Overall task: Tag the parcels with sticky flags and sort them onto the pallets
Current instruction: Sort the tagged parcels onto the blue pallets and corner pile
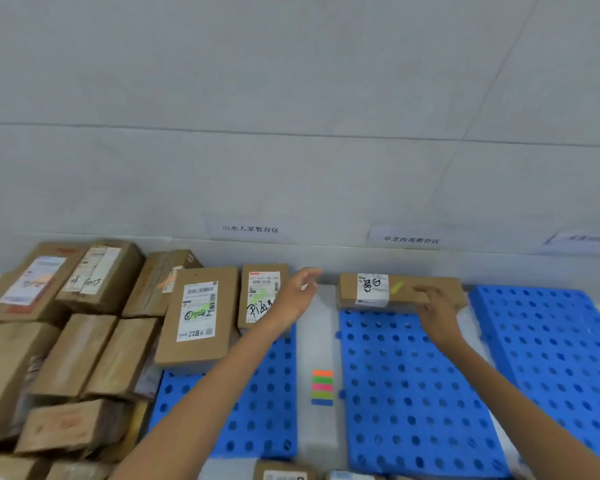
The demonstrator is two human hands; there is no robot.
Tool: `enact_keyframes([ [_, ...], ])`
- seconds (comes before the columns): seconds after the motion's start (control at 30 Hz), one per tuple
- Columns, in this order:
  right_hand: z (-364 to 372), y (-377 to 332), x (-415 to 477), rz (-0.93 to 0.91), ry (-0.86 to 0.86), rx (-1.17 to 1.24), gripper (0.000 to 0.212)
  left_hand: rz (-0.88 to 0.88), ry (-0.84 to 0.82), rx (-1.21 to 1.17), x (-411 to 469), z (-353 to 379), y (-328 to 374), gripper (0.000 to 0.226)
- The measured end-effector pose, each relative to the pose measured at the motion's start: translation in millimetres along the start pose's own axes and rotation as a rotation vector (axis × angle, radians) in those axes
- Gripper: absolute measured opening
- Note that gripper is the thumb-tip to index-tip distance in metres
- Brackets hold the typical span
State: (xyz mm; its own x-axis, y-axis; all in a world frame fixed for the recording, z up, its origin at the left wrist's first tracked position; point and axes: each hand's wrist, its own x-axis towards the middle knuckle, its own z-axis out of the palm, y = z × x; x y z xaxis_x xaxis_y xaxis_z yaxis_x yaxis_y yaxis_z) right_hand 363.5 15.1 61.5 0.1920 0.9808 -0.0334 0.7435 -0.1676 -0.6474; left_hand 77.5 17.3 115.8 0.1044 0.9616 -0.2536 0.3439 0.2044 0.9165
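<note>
A brown parcel (413, 291) with a white label and a yellow flag lies at the far end of the middle blue pallet (406, 393). My right hand (437, 306) rests on its near right edge, fingers spread. My left hand (298, 292) hovers open over the gap between pallets, beside a labelled parcel (262, 294) on the left blue pallet (267, 393). A larger labelled parcel (200, 313) with a green flag lies left of that. A pad of coloured sticky flags (323, 388) sits on the floor strip between the pallets.
A heap of untagged brown parcels (66, 341) fills the left side. A third blue pallet (551, 341) lies at the right. Paper zone signs (250, 229) hang on the white wall. More parcels (284, 472) peek in at the bottom edge.
</note>
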Motion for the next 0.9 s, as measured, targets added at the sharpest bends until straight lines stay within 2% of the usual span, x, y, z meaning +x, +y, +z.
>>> enact_keyframes([
  [0.1,34,-63,-47,-0.076,-0.056,0.111,0.029,0.067,0.062,-0.029,-50,-57,-10,0.030],
  [0.27,95,-159,-146,-0.230,-0.226,0.244,0.033,0.014,0.165,-0.025,-145,-152,-72,0.022],
  [0.37,125,-195,-195,-0.215,-0.325,0.298,0.029,-0.059,0.251,-0.034,-193,-193,-117,0.020],
  [0.5,158,-218,-239,-0.159,-0.433,0.309,0.026,-0.121,0.286,-0.042,-236,-231,-157,0.020],
  [0.63,171,-235,-253,-0.166,-0.456,0.302,0.028,-0.151,0.297,-0.078,-244,-253,-171,0.022],
  [0.77,173,-265,-236,-0.153,-0.438,0.327,0.024,-0.103,0.318,-0.063,-226,-275,-165,0.020],
  [0.9,190,-316,-200,-0.055,-0.521,0.455,0.026,-0.122,0.357,0.009,-185,-305,-155,0.021],
])
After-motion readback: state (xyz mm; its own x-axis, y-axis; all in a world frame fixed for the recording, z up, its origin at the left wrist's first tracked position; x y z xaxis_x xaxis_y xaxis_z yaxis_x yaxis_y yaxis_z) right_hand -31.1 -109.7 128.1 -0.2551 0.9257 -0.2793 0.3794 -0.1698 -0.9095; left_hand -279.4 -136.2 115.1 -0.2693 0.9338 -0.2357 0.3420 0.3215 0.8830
